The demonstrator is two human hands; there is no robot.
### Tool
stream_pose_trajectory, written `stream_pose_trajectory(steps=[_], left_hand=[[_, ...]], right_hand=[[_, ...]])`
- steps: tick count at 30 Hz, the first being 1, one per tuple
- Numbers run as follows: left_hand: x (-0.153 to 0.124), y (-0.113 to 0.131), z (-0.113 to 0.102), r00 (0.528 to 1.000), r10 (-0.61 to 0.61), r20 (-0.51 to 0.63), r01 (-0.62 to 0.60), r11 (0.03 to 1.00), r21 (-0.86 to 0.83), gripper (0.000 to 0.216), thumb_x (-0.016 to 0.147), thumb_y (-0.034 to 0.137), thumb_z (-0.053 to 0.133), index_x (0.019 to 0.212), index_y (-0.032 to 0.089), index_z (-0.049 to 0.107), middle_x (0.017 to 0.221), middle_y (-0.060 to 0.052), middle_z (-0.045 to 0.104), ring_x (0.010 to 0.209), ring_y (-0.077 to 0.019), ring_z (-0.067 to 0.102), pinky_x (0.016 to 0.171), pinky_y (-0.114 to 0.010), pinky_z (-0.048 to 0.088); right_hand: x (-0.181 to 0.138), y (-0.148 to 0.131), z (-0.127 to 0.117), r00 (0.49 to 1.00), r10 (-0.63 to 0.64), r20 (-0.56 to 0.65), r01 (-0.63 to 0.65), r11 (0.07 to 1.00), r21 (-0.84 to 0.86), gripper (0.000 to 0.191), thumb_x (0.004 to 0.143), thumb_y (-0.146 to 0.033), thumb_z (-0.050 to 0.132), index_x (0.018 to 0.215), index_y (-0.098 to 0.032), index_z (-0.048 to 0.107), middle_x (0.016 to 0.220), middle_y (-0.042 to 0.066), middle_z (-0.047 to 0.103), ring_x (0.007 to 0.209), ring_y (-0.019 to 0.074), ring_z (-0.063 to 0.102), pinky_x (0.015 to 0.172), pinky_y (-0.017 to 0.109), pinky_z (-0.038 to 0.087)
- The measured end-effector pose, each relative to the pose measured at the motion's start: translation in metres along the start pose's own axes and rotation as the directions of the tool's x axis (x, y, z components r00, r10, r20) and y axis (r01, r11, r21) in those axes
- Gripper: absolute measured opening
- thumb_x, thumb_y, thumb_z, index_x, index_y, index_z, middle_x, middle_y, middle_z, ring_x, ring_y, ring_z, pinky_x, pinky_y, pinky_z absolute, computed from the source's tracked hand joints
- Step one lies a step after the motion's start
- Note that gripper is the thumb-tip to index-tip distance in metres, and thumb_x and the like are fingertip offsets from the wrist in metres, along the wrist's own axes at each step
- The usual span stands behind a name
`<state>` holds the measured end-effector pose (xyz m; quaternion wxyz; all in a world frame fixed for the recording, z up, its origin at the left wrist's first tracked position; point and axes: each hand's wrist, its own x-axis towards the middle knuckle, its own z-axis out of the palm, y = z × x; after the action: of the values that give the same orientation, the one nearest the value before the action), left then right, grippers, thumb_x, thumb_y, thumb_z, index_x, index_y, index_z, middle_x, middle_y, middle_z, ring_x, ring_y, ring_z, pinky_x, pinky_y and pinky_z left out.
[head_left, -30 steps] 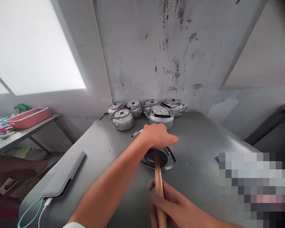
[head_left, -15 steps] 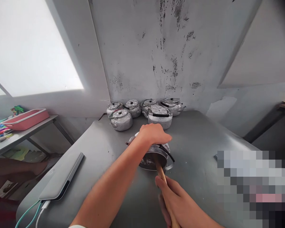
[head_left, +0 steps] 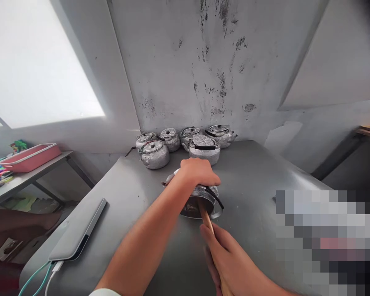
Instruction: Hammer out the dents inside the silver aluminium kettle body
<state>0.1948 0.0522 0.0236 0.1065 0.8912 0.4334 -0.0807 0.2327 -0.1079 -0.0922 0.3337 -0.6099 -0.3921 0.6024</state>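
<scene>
A dented silver kettle (head_left: 201,191) lies tipped on the grey table, its round opening facing me and its black handle (head_left: 216,199) swung to the right. My left hand (head_left: 199,172) is closed over its upper side; the fingertips are hidden behind it. In my right hand (head_left: 224,255) is a wooden stick (head_left: 206,218), gripped along its length. The stick's far end reaches inside the kettle, where its tip cannot be made out.
Several silver kettles, among them a near-left kettle (head_left: 156,155), stand at the table's back by the stained wall (head_left: 172,74). A white power bank (head_left: 77,232) with cables lies at left. A pink basket (head_left: 33,158) sits on a side table. Someone's leg (head_left: 21,224) shows at left.
The whole view has shifted slightly. Both hands keep their holds, and the stick stays inside the kettle with little visible movement.
</scene>
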Motion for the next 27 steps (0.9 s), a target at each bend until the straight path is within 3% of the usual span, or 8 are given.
stream_pose_trajectory(steps=[9, 19, 27], left_hand=[[0.0026, -0.0017, 0.0011, 1.000, -0.003, -0.004, 0.003, 1.000, -0.005, 0.045, 0.069, 0.052, 0.058, 0.103, 0.028, 0.074, 0.117, -0.006, 0.071, 0.103, -0.0288, 0.063, 0.089, -0.040, 0.050], [0.0032, -0.0045, -0.0002, 1.000, -0.006, 0.000, 0.006, 1.000, -0.017, 0.044, 0.068, 0.051, 0.059, 0.102, 0.028, 0.074, 0.114, -0.006, 0.072, 0.100, -0.0268, 0.064, 0.088, -0.039, 0.050], [0.0021, -0.0036, -0.0008, 0.999, -0.042, -0.001, 0.042, 0.999, -0.026, 0.042, 0.066, 0.050, 0.059, 0.100, 0.029, 0.073, 0.115, -0.004, 0.072, 0.103, -0.0267, 0.064, 0.087, -0.038, 0.052]], right_hand=[[-0.0040, -0.0066, -0.0005, 0.998, 0.047, -0.030, -0.048, 0.998, -0.030, 0.026, 0.101, -0.046, 0.030, 0.094, -0.024, 0.040, 0.040, -0.014, 0.039, 0.024, 0.0069, 0.034, 0.027, 0.015, 0.035], [-0.0014, -0.0045, -0.0031, 0.999, 0.019, -0.044, -0.019, 1.000, 0.017, 0.030, 0.099, -0.054, 0.034, 0.097, -0.024, 0.042, 0.044, -0.013, 0.038, 0.029, 0.0076, 0.036, 0.027, 0.015, 0.036], [-0.0040, -0.0084, -0.0043, 0.998, 0.058, -0.016, -0.059, 0.996, -0.061, 0.027, 0.104, -0.044, 0.024, 0.097, -0.024, 0.041, 0.038, -0.013, 0.037, 0.030, 0.0087, 0.034, 0.026, 0.014, 0.037]])
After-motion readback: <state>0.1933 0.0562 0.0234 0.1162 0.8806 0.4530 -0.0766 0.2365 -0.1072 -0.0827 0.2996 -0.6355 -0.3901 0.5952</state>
